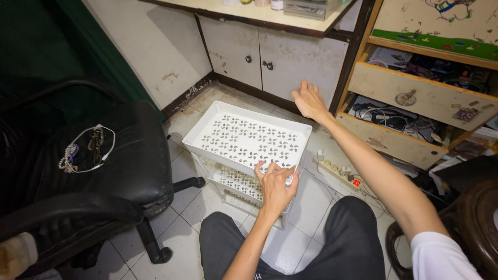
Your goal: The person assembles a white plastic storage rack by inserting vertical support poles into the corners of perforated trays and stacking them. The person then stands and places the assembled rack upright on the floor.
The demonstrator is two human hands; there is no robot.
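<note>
Black office chair (104, 155), far left, carries a loop of cord and beads (85, 148) on its seat. White perforated rack (249, 137) stands on the tiled floor between chair and drawers. Left hand (275, 186) grips the top tray's near edge, fingers curled over, likely steadying it. Right hand (309, 100) is open, empty, arm stretched toward the cupboard door (303, 59). Power strip (340, 173) lies just right of the rack.
</note>
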